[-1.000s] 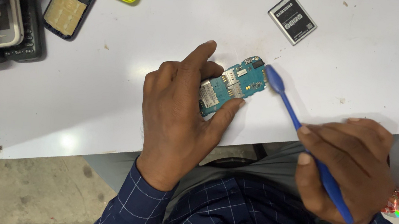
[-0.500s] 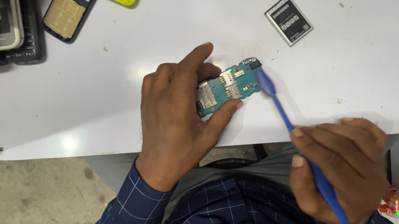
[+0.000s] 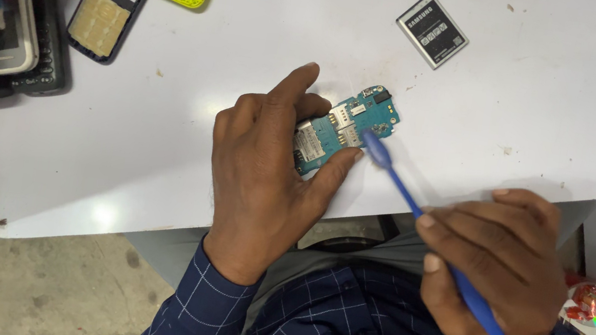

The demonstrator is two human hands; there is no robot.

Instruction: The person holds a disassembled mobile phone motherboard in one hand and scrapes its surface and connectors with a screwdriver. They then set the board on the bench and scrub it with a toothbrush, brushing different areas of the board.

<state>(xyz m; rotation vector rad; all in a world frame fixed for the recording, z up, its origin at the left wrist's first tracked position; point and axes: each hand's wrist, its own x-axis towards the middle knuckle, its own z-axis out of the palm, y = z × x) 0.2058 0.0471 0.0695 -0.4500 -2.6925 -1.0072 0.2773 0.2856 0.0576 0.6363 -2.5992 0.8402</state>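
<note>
White worktop (image 3: 555, 110), near edge: left hand (image 3: 265, 178) pins board (image 3: 346, 128) flat. Right hand (image 3: 493, 269) closed on blue brush (image 3: 424, 212); head, beside the board a second ago, now lies on it. Brushing presumably underway.

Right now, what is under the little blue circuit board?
The circuit board lies on the white table, pinned by the left hand. The brush in the right hand touches its top. Its underside is hidden.
</note>
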